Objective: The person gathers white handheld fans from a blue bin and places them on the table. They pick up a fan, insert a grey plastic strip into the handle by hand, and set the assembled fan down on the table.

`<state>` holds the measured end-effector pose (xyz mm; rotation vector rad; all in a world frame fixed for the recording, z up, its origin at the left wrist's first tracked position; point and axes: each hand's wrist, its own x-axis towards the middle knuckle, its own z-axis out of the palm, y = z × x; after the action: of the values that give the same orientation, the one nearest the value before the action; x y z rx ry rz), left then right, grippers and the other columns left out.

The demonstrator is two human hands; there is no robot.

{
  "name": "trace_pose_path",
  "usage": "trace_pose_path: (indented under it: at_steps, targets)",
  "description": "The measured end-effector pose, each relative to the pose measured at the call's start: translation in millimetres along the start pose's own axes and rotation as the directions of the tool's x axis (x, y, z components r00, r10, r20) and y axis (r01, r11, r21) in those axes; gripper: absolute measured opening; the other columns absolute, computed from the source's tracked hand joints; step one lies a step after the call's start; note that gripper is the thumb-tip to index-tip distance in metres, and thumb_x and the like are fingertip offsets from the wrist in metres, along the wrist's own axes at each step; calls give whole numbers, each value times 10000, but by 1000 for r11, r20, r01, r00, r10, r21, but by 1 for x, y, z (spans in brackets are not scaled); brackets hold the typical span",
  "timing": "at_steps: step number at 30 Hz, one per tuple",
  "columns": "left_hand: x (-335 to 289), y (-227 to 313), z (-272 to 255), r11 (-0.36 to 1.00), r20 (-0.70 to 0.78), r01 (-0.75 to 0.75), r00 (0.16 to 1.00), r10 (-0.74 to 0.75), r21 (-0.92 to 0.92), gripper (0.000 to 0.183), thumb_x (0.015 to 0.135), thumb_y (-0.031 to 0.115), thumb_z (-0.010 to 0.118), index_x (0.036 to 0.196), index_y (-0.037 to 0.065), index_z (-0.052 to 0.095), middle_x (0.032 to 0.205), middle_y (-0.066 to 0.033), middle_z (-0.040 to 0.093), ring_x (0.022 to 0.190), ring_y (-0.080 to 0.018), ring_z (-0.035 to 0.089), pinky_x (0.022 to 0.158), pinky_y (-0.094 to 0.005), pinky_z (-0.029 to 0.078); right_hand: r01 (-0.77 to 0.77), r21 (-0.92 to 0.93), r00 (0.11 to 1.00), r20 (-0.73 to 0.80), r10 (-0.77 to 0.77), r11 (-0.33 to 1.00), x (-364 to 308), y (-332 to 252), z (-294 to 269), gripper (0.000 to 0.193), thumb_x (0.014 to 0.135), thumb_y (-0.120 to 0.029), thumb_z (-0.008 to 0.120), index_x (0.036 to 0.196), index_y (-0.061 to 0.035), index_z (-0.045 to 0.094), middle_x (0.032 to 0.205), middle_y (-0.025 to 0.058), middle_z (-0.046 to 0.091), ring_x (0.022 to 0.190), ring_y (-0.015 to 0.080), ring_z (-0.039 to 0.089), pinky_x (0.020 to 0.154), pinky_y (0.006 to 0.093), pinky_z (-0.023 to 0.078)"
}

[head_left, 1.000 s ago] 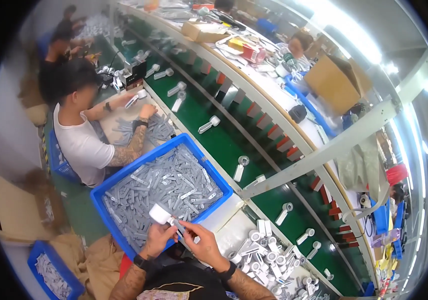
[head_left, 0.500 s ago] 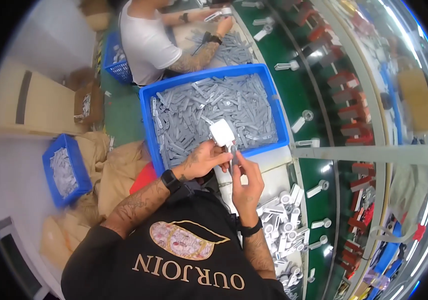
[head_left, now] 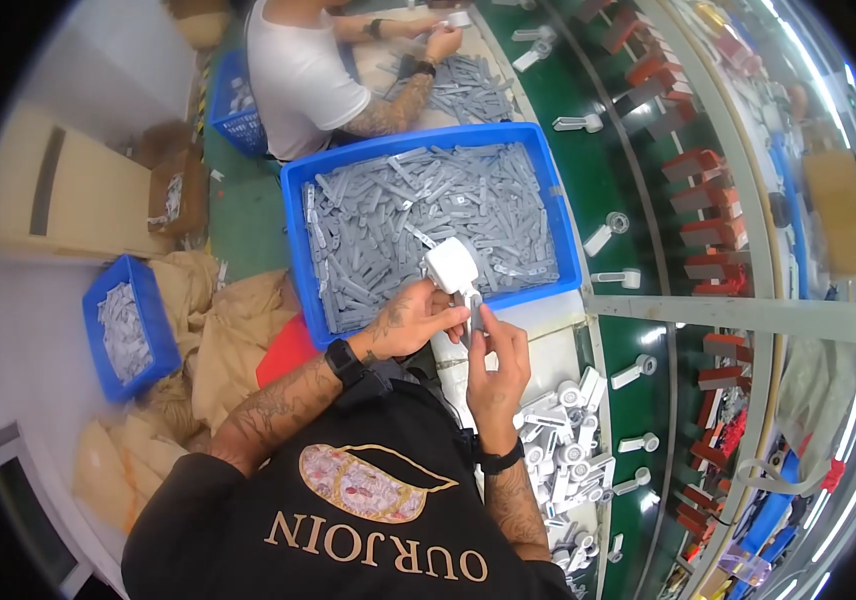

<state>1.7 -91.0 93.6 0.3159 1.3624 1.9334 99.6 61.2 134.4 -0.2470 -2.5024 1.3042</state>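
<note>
Over the near edge of the blue bin, my left hand [head_left: 406, 320] is closed round the neck of a white piece [head_left: 451, 263] with a broad, rounded head and a short handle. A slim grey strip [head_left: 477, 312] lies along that handle. The fingers and thumb of my right hand [head_left: 498, 375] pinch the strip and handle from the right side. My fingers partly hide the handle, so I cannot tell how firmly the strip sits in it. Beneath the white head, the blue bin [head_left: 297, 240] is heaped with loose grey strips [head_left: 398, 215].
White handled pieces [head_left: 573, 450] are piled right of my right forearm. A green conveyor [head_left: 618, 345] carries spaced pieces alongside a metal post [head_left: 728, 311]. Across the bin, a co-worker [head_left: 298, 80] handles a white piece. Tan sacks [head_left: 238, 345] and a smaller blue bin [head_left: 153, 340] lie left.
The white piece has shifted slightly right and tilted, both hands still on it. Pieces on the conveyor have moved a little. The co-worker's arms have shifted slightly.
</note>
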Motion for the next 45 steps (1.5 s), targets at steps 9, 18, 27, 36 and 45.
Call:
trace_pose_path:
  at_steps: [9,18,27,36,45]
  targets:
    - [10,-9,5,999,-92,-9,996,5,-51,369,1008,99,674,1312,-39,517,1054,-78,665,827,-140,661,744,-311,560,54,-81,998,48,-51,995,4,12,2,548,863,94,710,1375,-103,681,1023,98,608,848,206,650,773,333,545]
    - [17,6,33,996,133,84,987,-89,38,374,961,35,690,1320,2,592,1030,-43,684,796,-96,639,680,-264,530,-269,541,961,94,261,797,11,21,-34,497,924,-141,774,1385,-35,621,1318,115,612,1159,228,617,984,371,519]
    - [51,-26,66,909,338,209,879,-336,361,397,917,6,718,1294,-4,596,913,-41,682,739,-92,628,642,-273,535,-492,747,839,267,475,448,-26,61,-67,382,985,-129,737,1312,42,640,1060,42,704,990,120,664,860,300,553]
    - [116,-147,149,530,417,-416,900,126,739,633,937,365,772,1395,5,524,1220,-184,664,868,-191,668,862,-376,558,-669,-85,742,-118,660,738,-79,168,-137,330,844,-256,811,990,-12,645,763,183,619,720,341,662,685,429,534]
    - [101,-208,180,632,482,-341,874,-59,696,385,955,339,722,1154,39,587,1133,-125,639,1057,-310,604,937,-416,508,-295,-896,894,-136,427,333,33,534,-325,253,766,-215,725,1000,-129,764,894,166,709,924,387,703,794,506,572]
